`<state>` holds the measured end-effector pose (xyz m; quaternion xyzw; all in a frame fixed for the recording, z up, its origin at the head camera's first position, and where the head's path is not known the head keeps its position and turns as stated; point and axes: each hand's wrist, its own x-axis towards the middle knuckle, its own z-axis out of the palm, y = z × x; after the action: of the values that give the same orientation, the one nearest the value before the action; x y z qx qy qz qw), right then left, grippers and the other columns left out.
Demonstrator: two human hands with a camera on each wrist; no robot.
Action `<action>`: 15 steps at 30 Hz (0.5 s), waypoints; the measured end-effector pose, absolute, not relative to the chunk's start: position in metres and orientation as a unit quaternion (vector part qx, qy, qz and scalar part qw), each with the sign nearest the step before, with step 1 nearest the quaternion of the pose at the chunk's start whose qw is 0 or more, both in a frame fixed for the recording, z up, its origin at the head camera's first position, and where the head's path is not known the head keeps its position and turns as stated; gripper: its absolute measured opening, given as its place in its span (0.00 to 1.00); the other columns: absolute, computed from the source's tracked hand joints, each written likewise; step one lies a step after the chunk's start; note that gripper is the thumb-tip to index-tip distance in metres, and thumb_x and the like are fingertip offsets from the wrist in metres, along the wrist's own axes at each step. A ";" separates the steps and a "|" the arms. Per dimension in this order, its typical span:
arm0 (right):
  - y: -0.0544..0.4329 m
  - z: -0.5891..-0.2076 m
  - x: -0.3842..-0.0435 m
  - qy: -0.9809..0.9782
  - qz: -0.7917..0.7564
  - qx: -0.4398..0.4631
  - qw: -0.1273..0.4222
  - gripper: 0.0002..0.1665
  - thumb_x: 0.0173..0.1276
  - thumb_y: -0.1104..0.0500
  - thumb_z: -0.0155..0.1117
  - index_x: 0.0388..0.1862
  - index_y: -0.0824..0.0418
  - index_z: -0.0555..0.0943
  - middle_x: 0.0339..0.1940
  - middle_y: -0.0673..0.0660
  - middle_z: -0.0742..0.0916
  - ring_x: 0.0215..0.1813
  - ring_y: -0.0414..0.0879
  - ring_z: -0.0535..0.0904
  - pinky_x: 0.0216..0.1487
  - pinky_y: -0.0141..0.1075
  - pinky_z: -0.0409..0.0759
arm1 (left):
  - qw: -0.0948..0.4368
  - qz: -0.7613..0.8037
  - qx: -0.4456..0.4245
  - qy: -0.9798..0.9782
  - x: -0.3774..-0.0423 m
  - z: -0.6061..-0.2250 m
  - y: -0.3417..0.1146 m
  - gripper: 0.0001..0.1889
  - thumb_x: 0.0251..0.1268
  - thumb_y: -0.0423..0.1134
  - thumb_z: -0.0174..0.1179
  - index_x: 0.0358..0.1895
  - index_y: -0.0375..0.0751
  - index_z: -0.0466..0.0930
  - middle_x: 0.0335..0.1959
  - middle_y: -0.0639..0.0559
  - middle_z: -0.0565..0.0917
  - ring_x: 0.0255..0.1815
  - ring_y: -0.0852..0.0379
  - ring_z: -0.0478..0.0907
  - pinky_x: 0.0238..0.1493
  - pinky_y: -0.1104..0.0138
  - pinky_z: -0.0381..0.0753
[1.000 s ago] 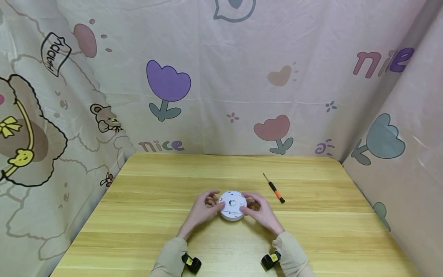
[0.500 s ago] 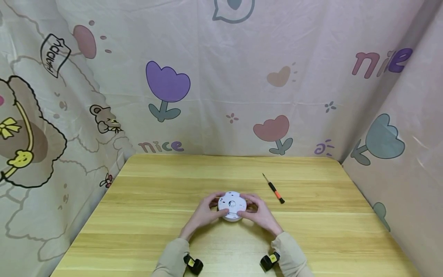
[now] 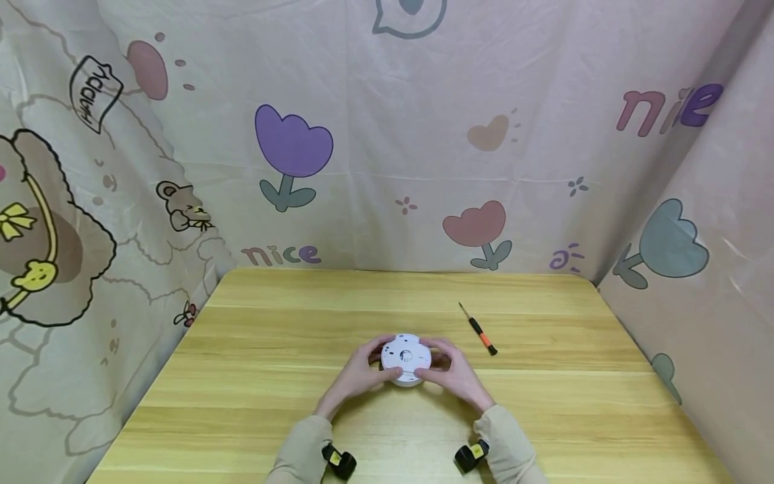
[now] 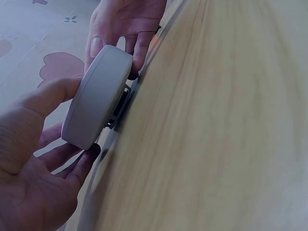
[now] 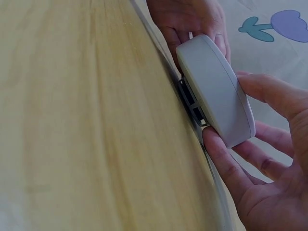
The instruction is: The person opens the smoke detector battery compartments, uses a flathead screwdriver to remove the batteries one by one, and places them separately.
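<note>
A round white smoke detector is held between both hands near the middle of the table, its flat slotted backplate facing up. My left hand grips its left side, thumb on the top near the front edge and fingers round and under the rim. From the other side my right hand holds it the same way, the two thumbs close together. In the left wrist view, a dark vented part sticks out of the underside of the detector, close over the wood. The right wrist view shows fingertips beneath the casing.
A small screwdriver with a black and orange handle lies behind and right of the hands, tip pointing away. The wooden table ends against a printed cloth at the back, with cloth at both sides too.
Both thumbs have shifted from the sides of the detector to its near edge, closer together. My left fingers have closed in round the rim. Over the last half second the hands barely move.
</note>
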<state>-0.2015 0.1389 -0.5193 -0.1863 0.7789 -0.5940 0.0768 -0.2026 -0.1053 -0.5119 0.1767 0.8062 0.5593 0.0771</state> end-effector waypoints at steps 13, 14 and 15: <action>0.141 -0.515 -0.201 0.781 -0.593 -0.177 0.089 0.37 0.62 0.62 0.74 0.69 0.65 0.73 0.64 0.70 0.77 0.50 0.52 0.84 0.49 0.28 0.83 | 0.079 0.584 0.173 0.789 -0.202 -0.510 -0.104 0.37 0.59 0.41 0.73 0.70 0.35 0.69 0.70 0.35 0.73 0.68 0.38 0.75 0.72 0.48 0.74; 0.141 -0.515 -0.201 0.780 -0.593 -0.176 0.092 0.37 0.61 0.62 0.74 0.69 0.65 0.73 0.64 0.70 0.77 0.50 0.52 0.83 0.49 0.29 0.83 | 0.079 0.584 0.171 0.790 -0.202 -0.510 -0.104 0.37 0.59 0.41 0.73 0.70 0.35 0.69 0.70 0.35 0.73 0.68 0.38 0.75 0.72 0.49 0.74; 0.142 -0.515 -0.202 0.780 -0.594 -0.175 0.093 0.37 0.62 0.62 0.74 0.69 0.65 0.73 0.64 0.70 0.77 0.51 0.52 0.83 0.49 0.29 0.83 | 0.078 0.584 0.169 0.790 -0.202 -0.510 -0.104 0.37 0.58 0.41 0.74 0.70 0.35 0.69 0.70 0.35 0.74 0.68 0.38 0.75 0.72 0.49 0.74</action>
<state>-0.2016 0.1416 -0.5146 -0.1754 0.7798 -0.5936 0.0933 -0.2022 -0.1042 -0.5098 0.1694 0.7897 0.5843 0.0785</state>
